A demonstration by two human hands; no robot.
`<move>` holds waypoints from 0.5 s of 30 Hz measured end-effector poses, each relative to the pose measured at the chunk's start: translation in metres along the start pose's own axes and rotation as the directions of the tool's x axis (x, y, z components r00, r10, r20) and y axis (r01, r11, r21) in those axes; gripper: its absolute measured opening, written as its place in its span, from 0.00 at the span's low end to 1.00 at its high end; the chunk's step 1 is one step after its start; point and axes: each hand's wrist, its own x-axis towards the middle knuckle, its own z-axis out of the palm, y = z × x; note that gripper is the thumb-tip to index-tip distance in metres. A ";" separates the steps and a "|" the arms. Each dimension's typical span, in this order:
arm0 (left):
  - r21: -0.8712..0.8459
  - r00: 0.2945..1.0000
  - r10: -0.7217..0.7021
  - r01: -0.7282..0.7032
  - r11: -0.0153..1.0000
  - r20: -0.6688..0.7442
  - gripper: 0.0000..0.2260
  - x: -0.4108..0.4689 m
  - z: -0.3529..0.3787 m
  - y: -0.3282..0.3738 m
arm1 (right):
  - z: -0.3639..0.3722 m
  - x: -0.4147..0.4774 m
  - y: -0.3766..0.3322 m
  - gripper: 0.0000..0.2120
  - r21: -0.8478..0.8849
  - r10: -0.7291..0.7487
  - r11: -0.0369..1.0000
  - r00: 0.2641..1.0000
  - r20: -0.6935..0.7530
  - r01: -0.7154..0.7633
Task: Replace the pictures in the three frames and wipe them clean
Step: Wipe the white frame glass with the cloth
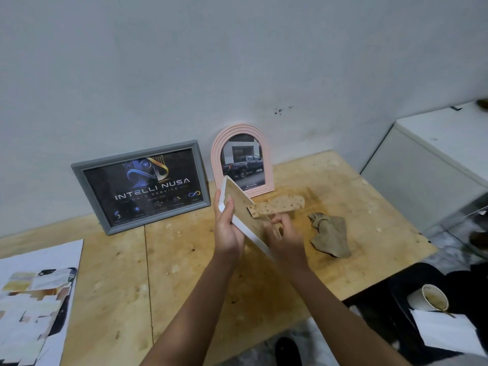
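Note:
A white frame [239, 204] is held tilted above the wooden table [184, 260], its brown back board facing me with the stand flap [277, 204] folded out to the right. My left hand [227, 228] grips its left edge. My right hand [282, 233] pinches at the lower part of the back board. A grey frame [140, 184] with a dark logo picture leans on the wall at the left. A pink arched frame [243, 159] with a truck picture stands beside it. A beige cloth [330, 233] lies crumpled to the right.
A stack of printed pictures [34, 299] lies at the table's left front corner. A white cabinet [435, 165] stands to the right. On a black chair [427, 286] at the lower right sit a used paper cup [433, 298] and white paper [449, 331].

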 end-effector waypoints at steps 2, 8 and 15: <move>-0.008 1.000 -0.007 0.007 1.000 -0.007 0.19 0.003 0.002 0.000 | 0.000 -0.002 -0.002 0.25 0.178 0.047 0.982 0.994 0.101 -0.064; 0.145 0.997 -0.069 0.063 0.987 0.036 0.22 0.013 0.005 -0.001 | -0.014 -0.007 0.017 0.41 0.180 -0.044 0.983 0.914 0.403 -0.032; 0.491 0.974 -0.038 -0.078 0.868 0.222 0.15 0.029 0.026 -0.002 | -0.034 0.007 0.017 0.37 0.415 0.019 0.898 0.955 0.295 -0.146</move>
